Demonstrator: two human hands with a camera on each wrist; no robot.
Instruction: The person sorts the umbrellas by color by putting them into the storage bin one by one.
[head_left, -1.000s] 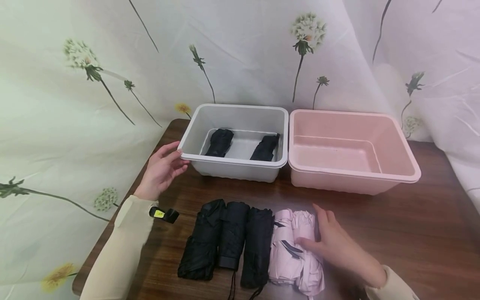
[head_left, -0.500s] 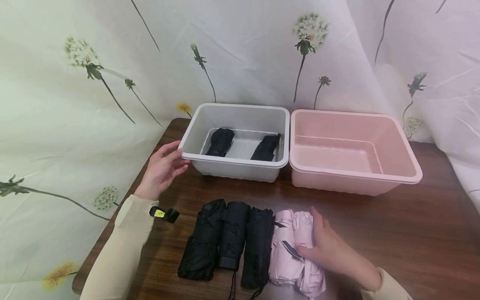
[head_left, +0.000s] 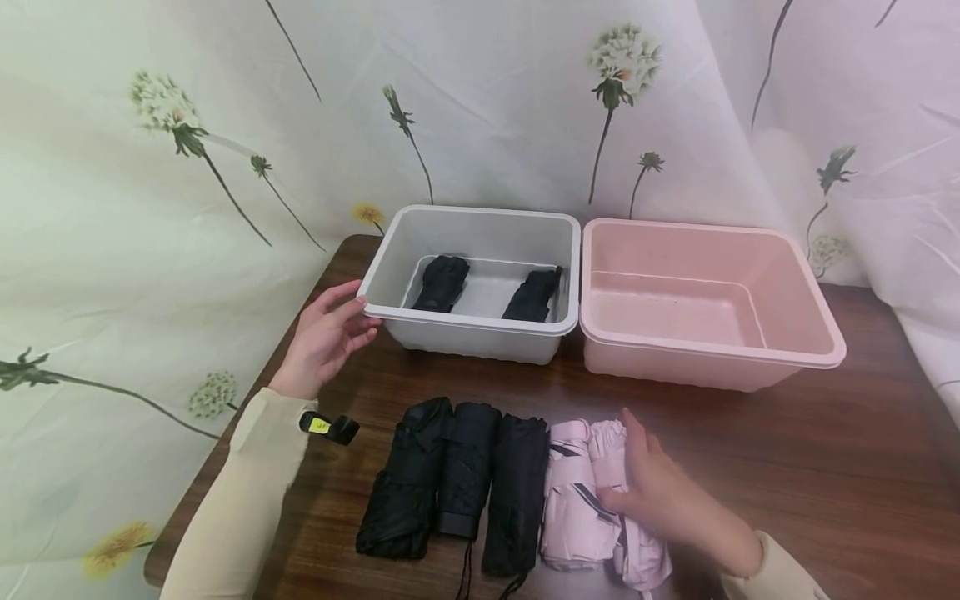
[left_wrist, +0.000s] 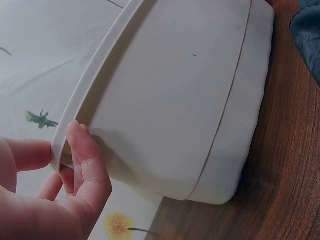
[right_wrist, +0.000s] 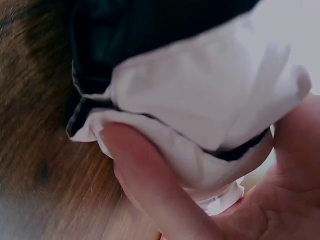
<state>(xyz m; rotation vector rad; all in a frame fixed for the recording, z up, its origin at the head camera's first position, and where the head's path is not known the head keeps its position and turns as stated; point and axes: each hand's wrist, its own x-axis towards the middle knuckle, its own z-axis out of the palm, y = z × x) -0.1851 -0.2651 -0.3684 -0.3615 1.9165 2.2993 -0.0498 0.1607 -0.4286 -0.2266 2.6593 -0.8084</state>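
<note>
My left hand (head_left: pixel 326 337) pinches the front left corner of the grey plastic basin (head_left: pixel 480 337) between thumb and fingers. Inside that basin lie two folded black umbrellas (head_left: pixel 441 285). At the table's front, my right hand (head_left: pixel 667 492) grips the rightmost folded pink umbrella (head_left: pixel 643 554), its thumb over the top and its fingers on the far side. Against it on the left lies another pink umbrella (head_left: pixel 577 525) with dark stripes. Close up in the right wrist view, pale pink fabric (right_wrist: pixel 175 95) fills the space between thumb and fingers.
Left of the pink pair, three folded black umbrellas (head_left: pixel 453 467) lie side by side on the brown wooden table (head_left: pixel 840 467). A pink basin (head_left: pixel 708 362) stands right beside the grey one. A flower-print cloth (head_left: pixel 495 100) hangs behind the table.
My right hand has closed in on the rightmost pink umbrella, whose near end has swung right. The striped pink umbrella has shifted slightly right too. My left hand has stayed at the rim.
</note>
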